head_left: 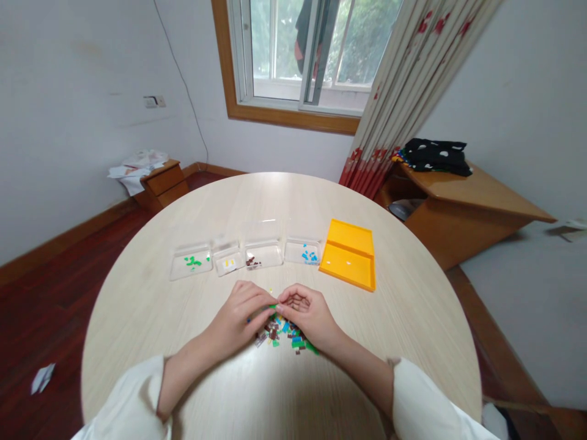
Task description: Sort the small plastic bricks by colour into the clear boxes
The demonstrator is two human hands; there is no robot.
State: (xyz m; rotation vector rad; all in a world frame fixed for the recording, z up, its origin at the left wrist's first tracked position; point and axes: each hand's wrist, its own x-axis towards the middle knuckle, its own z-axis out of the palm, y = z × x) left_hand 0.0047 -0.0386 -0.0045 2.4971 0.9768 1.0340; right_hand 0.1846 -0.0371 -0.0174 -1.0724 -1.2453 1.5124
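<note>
Bricks (284,333): tiny, light, rigid, slippery plastic; pinch by side edges; left hand (241,318) and right hand (307,315) fingertip-pinch 1 green piece (273,306).

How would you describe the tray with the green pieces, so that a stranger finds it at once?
On the round wooden table, a row of four clear trays lies beyond the hands, ending at a yellow box. The tray with green pieces is at the left end, farthest from that box. Only it holds green pieces.
</note>
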